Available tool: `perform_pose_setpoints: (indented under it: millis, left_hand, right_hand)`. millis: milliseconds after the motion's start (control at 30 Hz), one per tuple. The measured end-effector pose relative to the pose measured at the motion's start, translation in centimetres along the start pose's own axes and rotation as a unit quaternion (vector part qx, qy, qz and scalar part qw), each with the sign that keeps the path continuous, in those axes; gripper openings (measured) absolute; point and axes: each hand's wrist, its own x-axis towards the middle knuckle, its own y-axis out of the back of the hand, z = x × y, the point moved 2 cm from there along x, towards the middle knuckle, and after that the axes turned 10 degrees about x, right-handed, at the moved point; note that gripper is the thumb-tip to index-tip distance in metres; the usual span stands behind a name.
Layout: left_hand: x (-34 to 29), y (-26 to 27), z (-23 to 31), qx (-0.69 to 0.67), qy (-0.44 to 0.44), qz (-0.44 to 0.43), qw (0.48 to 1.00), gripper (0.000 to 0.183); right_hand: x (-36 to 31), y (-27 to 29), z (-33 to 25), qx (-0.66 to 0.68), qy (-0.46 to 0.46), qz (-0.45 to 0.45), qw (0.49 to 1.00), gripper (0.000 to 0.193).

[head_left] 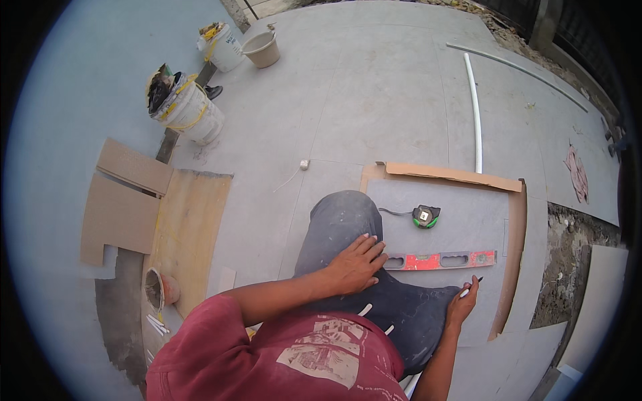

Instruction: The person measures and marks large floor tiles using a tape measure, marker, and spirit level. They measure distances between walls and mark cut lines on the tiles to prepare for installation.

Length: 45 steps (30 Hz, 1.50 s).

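Observation:
My left hand [358, 264] lies flat on my dark trousers near the raised knee, its fingers spread and nothing in them. Between the fingers of my right hand [461, 304] is a white pen [464, 293], its dark tip pointing up and away. Just beyond that hand a red spirit level [428, 261] lies across a large grey tile [468, 207], its left end partly hidden by my leg. Farther up on the same tile sits a black and green tape measure [425, 216] with a dark strap. Opened cardboard [455, 177] borders the tile.
Buckets [194, 113] stand along the wall at the far left, beside a grey tub [261, 50]. A small bucket [162, 289] is at my left, near cut tile pieces [114, 217]. White pipe [473, 113] lies ahead; a pink rag [576, 174] and rough ground [568, 260] are right.

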Motion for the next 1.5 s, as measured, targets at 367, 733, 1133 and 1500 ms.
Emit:
perform_pose_setpoints:
  millis: [367, 733, 1133, 1500]
  left_hand:
    - [-25.6, -15.5, -11.5, -0.361, 0.538, 0.000, 0.762, 0.074]
    - [-23.6, -26.6, -11.7, -0.391, 0.545, -0.068, 0.738, 0.058]
    - [9.5, 1.0, -13.6, -0.456, 0.216, 0.169, 0.847, 0.049]
    - [6.1, 5.5, 5.9, -0.440, -0.142, -0.035, 0.886, 0.050]
  right_hand:
    - [0.3, -0.6, 2.2, -0.214, -0.027, -0.102, 0.971, 0.045]
    - [-3.1, 2.0, 0.4, -0.182, -0.025, -0.126, 0.975, 0.042]
    - [-10.0, 6.4, -7.4, -0.212, 0.056, 0.092, 0.971, 0.028]
    - [-5.9, 4.9, -20.4, -0.025, 0.098, -0.111, 0.989, 0.021]
